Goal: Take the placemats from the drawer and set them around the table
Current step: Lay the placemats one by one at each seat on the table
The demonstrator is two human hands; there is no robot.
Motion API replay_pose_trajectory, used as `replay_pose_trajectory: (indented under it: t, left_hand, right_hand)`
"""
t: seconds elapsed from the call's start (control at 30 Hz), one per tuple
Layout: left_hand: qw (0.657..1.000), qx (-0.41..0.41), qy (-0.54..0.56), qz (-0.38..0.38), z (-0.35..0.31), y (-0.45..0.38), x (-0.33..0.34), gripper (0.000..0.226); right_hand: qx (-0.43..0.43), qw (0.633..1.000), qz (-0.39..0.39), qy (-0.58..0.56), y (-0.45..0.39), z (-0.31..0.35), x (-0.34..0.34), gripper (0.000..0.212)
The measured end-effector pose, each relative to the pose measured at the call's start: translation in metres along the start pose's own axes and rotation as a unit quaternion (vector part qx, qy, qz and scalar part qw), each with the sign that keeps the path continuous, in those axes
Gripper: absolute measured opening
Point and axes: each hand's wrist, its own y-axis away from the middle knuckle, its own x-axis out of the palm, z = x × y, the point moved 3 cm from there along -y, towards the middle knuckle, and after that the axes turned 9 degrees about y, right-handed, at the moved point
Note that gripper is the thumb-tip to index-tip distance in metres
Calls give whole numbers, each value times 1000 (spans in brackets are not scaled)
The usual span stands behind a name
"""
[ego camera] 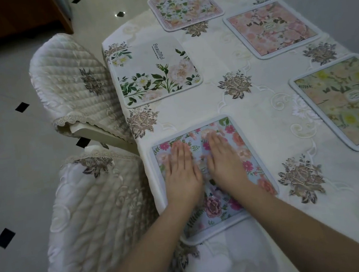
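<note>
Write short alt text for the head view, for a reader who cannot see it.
Both hands, left hand and right hand, press flat on a floral placemat at the near table edge. Four more placemats lie around the tablecloth; two covered chairs stand left.

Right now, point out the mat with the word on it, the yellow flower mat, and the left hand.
Word mat (155, 71), head view, its middle below the printed word.
Yellow mat (344, 101), head view, its patterned middle.
Left hand (181, 173), head view, the back of the hand.

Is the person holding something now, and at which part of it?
Nothing is held. The left hand and right hand lie flat, fingers straight, on the middle of the nearest placemat.
</note>
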Motion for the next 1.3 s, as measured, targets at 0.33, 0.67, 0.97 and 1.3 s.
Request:
replay_pose_trajectory:
  t: [0.33, 0.67, 0.97, 1.3]
  left_hand:
    - [993, 71, -62, 65, 18, 35, 19, 58]
    - [990, 55, -99, 80, 51, 42, -3, 61]
    - [991, -13, -72, 113, -1, 50, 0, 57]
    - [995, 2, -55, 80, -20, 109, 40, 61]
  right_hand:
    - [-25, 995, 30, 96, 51, -32, 19, 62]
    - [36, 994, 53, 83, 51, -93, -5, 69]
    - [51, 997, 2, 58, 73, -76, -19, 58]
    - [17, 997, 24, 76, 128, -19, 20, 58]
